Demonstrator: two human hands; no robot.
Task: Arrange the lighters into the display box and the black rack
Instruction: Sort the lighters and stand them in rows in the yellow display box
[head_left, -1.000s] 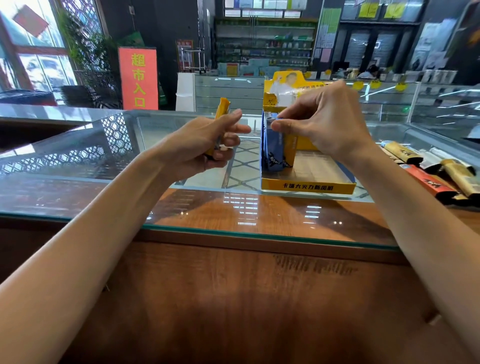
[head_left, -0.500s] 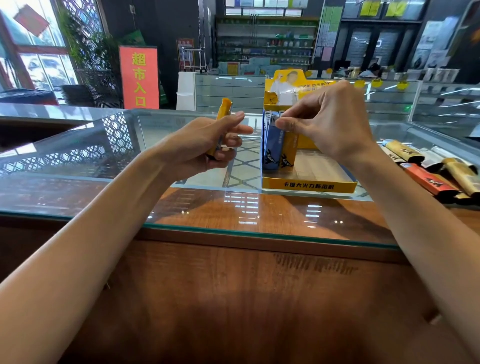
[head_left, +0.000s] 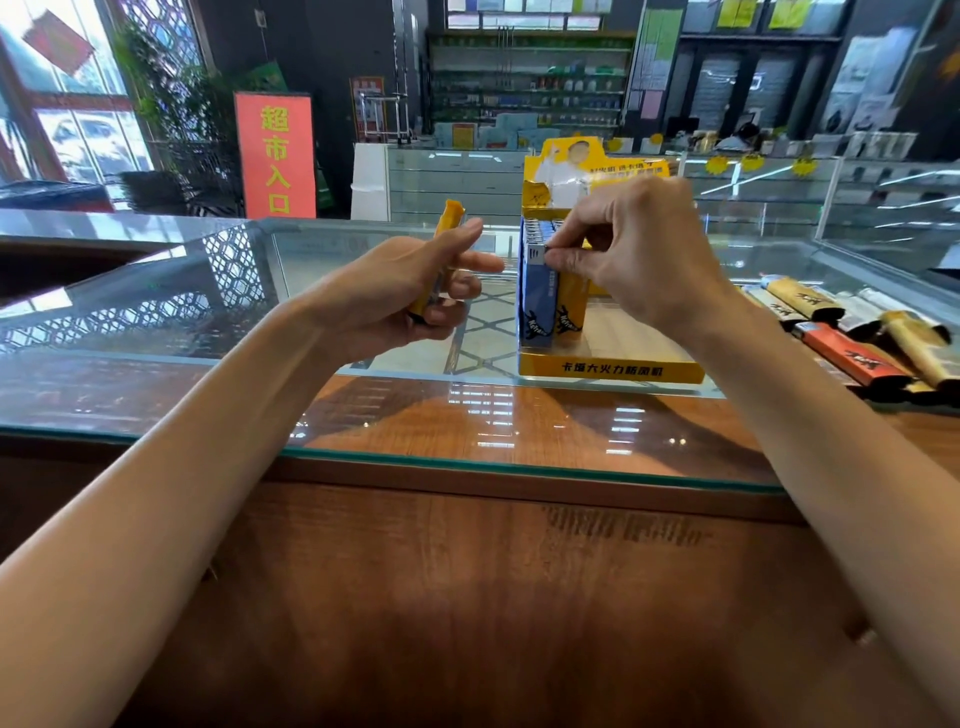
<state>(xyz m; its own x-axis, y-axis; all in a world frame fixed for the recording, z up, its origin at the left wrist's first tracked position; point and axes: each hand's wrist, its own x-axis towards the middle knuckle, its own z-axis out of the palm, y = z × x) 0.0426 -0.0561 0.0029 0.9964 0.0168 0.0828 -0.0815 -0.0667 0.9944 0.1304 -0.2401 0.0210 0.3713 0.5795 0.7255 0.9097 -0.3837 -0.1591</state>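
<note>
Yellow lighter (head_left: 450, 222) sits upright in the left hand (head_left: 395, 296). The lower fingers curl round its body, the thumb lies along its side, and the forefinger points toward the box. The hand is over the glass counter (head_left: 156, 384), left of the box and apart from it.

The right hand (head_left: 639, 254) pinches the top of a second lighter (head_left: 569, 309) between thumb and forefinger. This one is also yellow. It stands upright at the front of the display box (head_left: 613, 370) and touches a blue lighter (head_left: 537, 304) on its left. More blue ones stand in a row behind that, along the box's left wall.

The box is yellow with a tall printed back card and rests on the glass. Near it on the right, loose lighters (head_left: 852, 356) in gold, red and pale colours lie flat in a heap. A red sign (head_left: 275, 156) and shop shelves stand beyond the counter.
</note>
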